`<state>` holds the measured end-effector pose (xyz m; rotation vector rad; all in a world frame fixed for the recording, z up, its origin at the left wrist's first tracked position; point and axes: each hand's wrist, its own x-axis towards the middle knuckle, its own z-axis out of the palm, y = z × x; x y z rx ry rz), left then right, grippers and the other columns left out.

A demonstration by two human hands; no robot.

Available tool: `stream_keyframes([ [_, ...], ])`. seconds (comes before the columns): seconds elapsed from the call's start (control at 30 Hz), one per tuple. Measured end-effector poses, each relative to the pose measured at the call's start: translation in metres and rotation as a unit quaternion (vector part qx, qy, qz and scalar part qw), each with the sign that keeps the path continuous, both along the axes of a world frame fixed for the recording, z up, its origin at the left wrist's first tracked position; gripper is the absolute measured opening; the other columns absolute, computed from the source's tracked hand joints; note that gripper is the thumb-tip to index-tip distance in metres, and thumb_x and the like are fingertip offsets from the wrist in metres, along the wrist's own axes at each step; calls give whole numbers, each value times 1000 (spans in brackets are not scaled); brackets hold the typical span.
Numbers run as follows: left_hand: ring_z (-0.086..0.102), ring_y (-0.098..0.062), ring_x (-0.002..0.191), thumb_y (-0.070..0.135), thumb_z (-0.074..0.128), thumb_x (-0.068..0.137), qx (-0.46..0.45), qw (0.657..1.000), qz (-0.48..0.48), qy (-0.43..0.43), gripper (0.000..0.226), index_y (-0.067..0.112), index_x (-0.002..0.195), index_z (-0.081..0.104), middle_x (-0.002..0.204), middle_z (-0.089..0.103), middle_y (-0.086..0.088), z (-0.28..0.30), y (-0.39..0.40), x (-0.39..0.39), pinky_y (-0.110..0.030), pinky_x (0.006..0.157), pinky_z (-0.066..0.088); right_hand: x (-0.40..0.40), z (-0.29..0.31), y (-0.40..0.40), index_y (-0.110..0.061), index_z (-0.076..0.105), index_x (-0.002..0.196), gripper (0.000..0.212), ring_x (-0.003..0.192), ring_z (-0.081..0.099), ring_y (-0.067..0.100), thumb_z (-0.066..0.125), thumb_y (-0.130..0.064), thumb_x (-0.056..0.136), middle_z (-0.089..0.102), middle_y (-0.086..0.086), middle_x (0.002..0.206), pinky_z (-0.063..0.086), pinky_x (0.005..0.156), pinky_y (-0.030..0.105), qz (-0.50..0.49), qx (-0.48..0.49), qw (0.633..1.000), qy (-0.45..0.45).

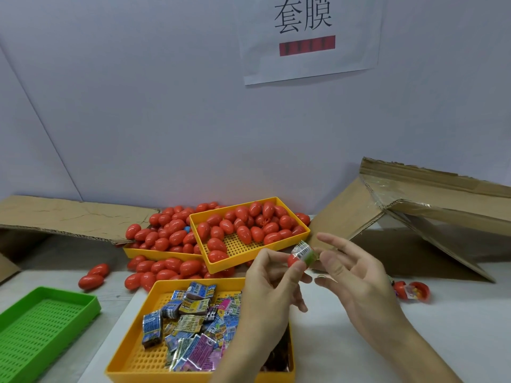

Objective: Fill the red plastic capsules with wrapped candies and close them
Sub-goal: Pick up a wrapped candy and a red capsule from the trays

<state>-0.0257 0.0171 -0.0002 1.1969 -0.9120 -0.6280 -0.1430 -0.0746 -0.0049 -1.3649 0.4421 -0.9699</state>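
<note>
My left hand (272,283) grips a red capsule half (292,260) at mid-table, and a green-and-white wrapped candy (304,252) sticks out of its mouth. My right hand (351,275) is beside it with fingers spread, its fingertips close to the candy. A yellow tray (130,344) in front of me holds several wrapped candies (190,322). Behind it, two yellow trays (276,200) are heaped with red capsules (249,225). More capsules lie loose on the table (91,280).
An empty green tray (41,324) lies at the near left. Cardboard flaps lie at the left (69,217) and right (428,205). An opened capsule with candy (412,291) lies at the right. A paper sign (309,37) hangs on the wall.
</note>
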Motion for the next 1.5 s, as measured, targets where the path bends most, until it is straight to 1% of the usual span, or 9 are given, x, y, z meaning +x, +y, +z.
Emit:
stream_keyframes([
  [0.17, 65, -23, 65, 41, 72, 74, 31, 983, 44, -176, 38, 20, 104, 61, 78, 69, 0, -2, 4, 3, -31, 49, 55, -5, 0, -6, -32, 66, 113, 50, 96, 71, 15, 76, -33, 64, 75, -3, 99, 58, 70, 25, -8, -27, 998, 54],
  [0.3, 65, -15, 69, 27, 78, 80, 25, 969, 65, -235, 22, 29, 97, 66, 78, 69, 9, -3, 5, 5, -16, 50, 49, -8, -1, -9, -30, 65, 117, 60, 97, 71, 21, 80, -30, 58, 73, 10, 104, 59, 76, 31, 22, -17, 998, 62],
  [0.43, 65, -12, 74, 26, 79, 80, 24, 959, 69, -273, 21, 31, 94, 65, 78, 69, 11, -4, 5, 8, -16, 53, 52, -8, 0, -8, -29, 66, 116, 60, 96, 72, 22, 80, -30, 58, 73, 13, 105, 60, 76, 31, 29, -27, 997, 68],
  [0.7, 65, -21, 71, 47, 68, 83, 4, 980, 12, -198, 29, 41, 111, 66, 80, 66, 7, 0, 7, 5, -32, 56, 58, -7, 2, -4, -31, 68, 112, 48, 101, 69, 11, 79, -29, 65, 74, -5, 102, 57, 78, 22, 7, -90, 995, 52],
  [0.83, 61, -19, 62, 31, 63, 90, -11, 997, -30, -76, 23, 20, 109, 71, 79, 69, -5, 2, 5, 3, -30, 55, 55, -7, 1, -1, -30, 63, 119, 50, 107, 67, 18, 83, -27, 73, 71, -1, 111, 58, 81, 28, 31, -123, 992, 21],
  [1.0, 72, -27, 89, 33, 57, 91, -7, 994, -77, 79, 28, 15, 107, 72, 100, 73, -12, 5, 4, 1, -29, 68, 58, 0, -1, 6, -45, 57, 117, 51, 108, 61, 12, 82, -40, 72, 63, -15, 115, 57, 75, 26, -59, -282, 953, 99],
  [1.2, 72, -33, 91, 42, 57, 89, 29, 993, -84, 79, 41, 10, 112, 67, 99, 73, -20, 2, 1, -1, -30, 70, 58, 1, -4, 3, -51, 54, 113, 56, 108, 55, 2, 84, -31, 70, 53, -27, 113, 49, 77, 13, -154, -408, 889, 139],
  [1.3, 70, -27, 83, 44, 56, 90, 44, 990, -106, 77, 40, 12, 109, 71, 99, 73, -16, 2, 2, 1, -30, 68, 56, 1, -4, 6, -40, 62, 116, 49, 108, 53, -1, 80, -36, 71, 50, -25, 113, 44, 80, 5, -128, -422, 887, 141],
  [1.5, 67, -20, 75, 53, 54, 85, 62, 989, -121, 61, 48, 10, 100, 71, 85, 71, -16, 1, 2, 3, -31, 66, 56, 1, -5, 7, -24, 67, 117, 46, 108, 55, 2, 78, -32, 73, 52, -22, 113, 48, 84, 9, -105, -419, 890, 146],
])
